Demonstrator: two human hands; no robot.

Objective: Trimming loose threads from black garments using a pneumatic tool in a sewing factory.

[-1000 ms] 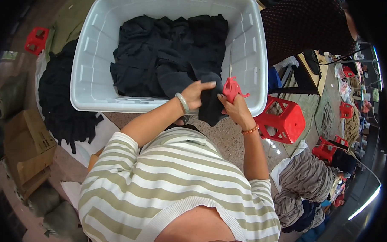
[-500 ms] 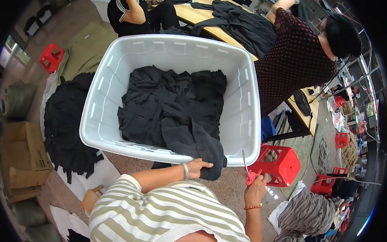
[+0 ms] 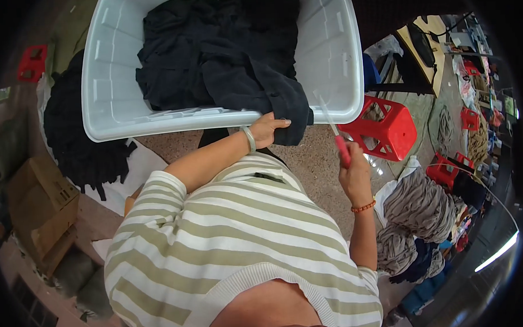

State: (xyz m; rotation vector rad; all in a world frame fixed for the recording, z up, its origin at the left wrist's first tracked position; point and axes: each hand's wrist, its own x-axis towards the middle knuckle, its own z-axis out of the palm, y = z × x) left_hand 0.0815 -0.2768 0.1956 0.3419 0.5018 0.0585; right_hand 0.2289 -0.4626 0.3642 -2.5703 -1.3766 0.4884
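Cloth: blk, limp (w/ soft folds)

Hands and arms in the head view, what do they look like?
The left hand is ungloved and wears a smooth pale bangle; the right hand, also ungloved, wears an orange beaded bracelet. The sleeves are roughly elbow-length, striped white and olive.
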